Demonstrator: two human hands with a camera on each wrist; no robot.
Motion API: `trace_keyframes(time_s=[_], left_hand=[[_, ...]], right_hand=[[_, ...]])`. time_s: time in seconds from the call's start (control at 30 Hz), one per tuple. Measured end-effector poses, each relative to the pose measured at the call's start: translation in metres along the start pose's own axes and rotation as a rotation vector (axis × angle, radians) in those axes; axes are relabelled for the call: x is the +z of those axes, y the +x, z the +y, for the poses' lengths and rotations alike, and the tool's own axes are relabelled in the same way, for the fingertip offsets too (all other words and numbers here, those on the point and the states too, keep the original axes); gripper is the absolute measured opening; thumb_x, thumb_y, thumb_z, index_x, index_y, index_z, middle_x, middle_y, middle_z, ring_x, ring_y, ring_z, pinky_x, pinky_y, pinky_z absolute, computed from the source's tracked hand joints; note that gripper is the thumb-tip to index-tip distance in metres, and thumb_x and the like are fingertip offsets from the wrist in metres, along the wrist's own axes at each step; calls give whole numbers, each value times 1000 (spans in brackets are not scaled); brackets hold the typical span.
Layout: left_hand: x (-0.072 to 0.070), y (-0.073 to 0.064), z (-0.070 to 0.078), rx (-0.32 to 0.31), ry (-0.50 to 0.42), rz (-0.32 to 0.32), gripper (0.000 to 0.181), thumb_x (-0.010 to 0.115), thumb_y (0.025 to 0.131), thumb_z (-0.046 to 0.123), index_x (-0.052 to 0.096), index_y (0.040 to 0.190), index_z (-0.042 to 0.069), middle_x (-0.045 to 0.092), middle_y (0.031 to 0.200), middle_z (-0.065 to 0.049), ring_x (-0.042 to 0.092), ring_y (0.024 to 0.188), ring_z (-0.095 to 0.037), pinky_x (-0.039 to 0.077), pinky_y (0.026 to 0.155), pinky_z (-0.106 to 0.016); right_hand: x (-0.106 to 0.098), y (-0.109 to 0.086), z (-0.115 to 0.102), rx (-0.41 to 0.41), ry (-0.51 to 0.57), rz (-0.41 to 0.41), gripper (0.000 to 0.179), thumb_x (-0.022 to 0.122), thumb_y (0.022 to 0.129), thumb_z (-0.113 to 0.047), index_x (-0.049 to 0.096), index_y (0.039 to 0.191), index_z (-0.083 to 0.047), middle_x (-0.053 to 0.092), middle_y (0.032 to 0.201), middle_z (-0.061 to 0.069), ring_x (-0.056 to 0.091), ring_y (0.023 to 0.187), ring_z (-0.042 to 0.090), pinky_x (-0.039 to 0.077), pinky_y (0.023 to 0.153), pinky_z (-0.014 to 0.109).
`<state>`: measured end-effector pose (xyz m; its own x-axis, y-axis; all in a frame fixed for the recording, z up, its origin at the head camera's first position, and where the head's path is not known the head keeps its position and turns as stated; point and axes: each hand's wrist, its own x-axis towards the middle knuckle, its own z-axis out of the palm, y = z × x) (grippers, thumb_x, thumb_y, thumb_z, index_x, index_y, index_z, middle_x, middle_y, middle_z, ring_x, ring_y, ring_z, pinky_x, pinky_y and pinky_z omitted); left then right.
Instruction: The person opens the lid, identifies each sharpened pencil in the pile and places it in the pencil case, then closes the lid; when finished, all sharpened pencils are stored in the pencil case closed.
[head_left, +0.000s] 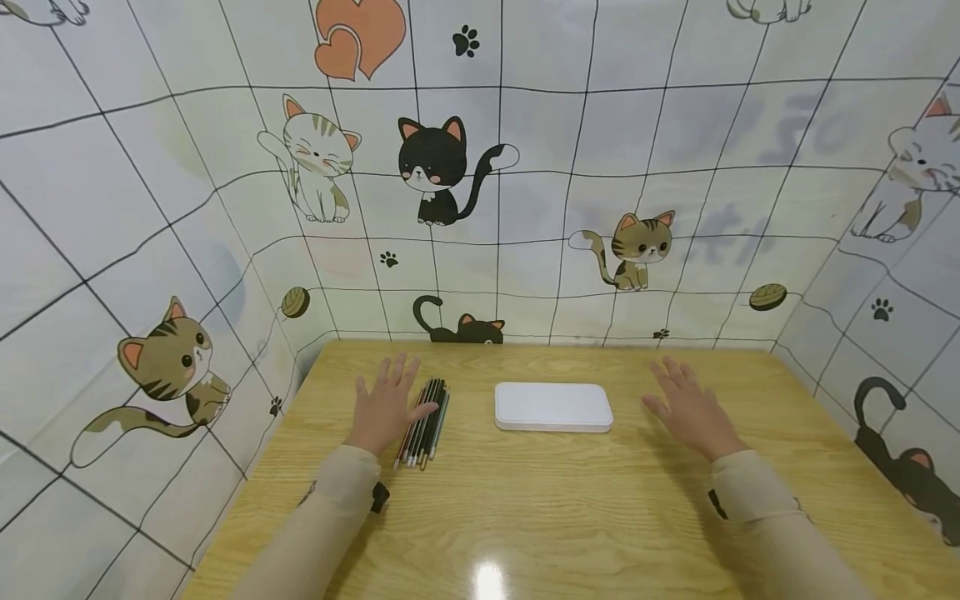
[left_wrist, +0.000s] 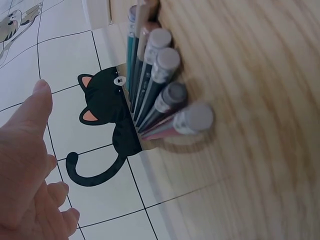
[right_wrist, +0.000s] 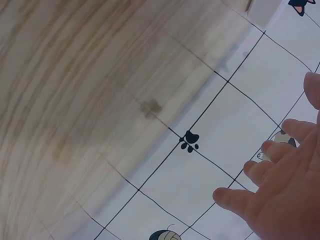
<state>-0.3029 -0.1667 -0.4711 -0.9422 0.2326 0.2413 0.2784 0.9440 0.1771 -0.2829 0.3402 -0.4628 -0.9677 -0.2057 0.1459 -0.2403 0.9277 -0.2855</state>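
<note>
Several pencils lie side by side in a bundle on the left half of the table, their eraser ends toward me. My left hand is spread just left of the bundle, its thumb overlapping the pencils in the head view. Seen from the left wrist, the pencils fan out past the hand, which holds nothing. A white flat case with rounded corners lies closed near the table's middle. To the right of that case, my right hand is stretched out with fingers apart, nothing in it.
The wooden table runs back to a wall covering printed with cats and grid lines. Similar covering rises along the left and right sides. Both forearms wear long sleeves with a dark wrist device.
</note>
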Motion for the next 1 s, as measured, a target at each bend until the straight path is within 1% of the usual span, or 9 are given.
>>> trace_keyframes(time_s=[0.07,0.17,0.27,0.4,0.5,0.63,0.73,0.87,1.0], left_hand=[[-1,1,2,-5,6,-11,89,62,94,61,25,163,17,16,168,-12,14,153,-41,9,112,-77],[-1,1,7,3,25,-14,88,62,94,60,27,162,17,18,168,-13,16,153,-41,13,111,-78],[-1,2,12,5,25,-28,87,61,95,60,27,162,16,17,168,-13,14,153,-40,12,111,-77],[-1,2,21,8,3,-41,88,61,95,60,26,162,14,17,168,-12,11,154,-37,12,112,-76],[2,2,24,22,-4,-24,88,62,94,60,30,161,13,20,167,-13,15,153,-38,15,111,-77],[6,3,27,38,-3,-19,87,63,94,60,32,160,13,21,167,-14,18,153,-39,18,110,-76],[7,6,31,48,-8,-37,88,61,94,61,30,161,13,19,168,-13,19,153,-38,19,110,-76],[7,9,38,60,-67,-85,91,62,95,60,24,162,11,16,168,-13,18,153,-35,20,112,-74],[9,14,47,85,-126,-135,94,63,95,57,20,163,9,17,168,-14,17,154,-35,21,113,-71]], right_hand=[[2,2,-3,-9,3,-5,73,40,109,-46,14,162,-4,8,165,28,4,149,54,9,103,84],[4,4,-8,-24,5,-11,73,40,109,-47,17,162,-3,10,165,28,7,149,54,11,103,83],[5,6,-13,-40,10,-8,72,41,109,-46,19,161,-2,11,165,28,9,148,54,12,104,83],[8,8,-17,-50,25,-21,73,41,108,-48,19,161,-2,9,165,28,8,148,54,12,104,82],[11,9,-19,-63,33,-34,73,42,108,-47,19,161,-2,9,165,28,9,148,54,15,103,83],[15,10,-21,-93,25,-28,70,47,108,-41,21,161,-3,13,165,28,12,147,56,19,102,83],[16,10,-23,-102,27,-28,70,47,108,-40,21,161,-4,13,165,27,12,147,56,18,102,83],[17,11,-26,-111,73,-56,70,48,108,-40,20,162,-4,11,166,25,10,148,54,16,104,82],[20,11,-29,-130,107,-73,69,52,107,-35,23,160,-3,14,165,26,11,149,53,18,106,79]])
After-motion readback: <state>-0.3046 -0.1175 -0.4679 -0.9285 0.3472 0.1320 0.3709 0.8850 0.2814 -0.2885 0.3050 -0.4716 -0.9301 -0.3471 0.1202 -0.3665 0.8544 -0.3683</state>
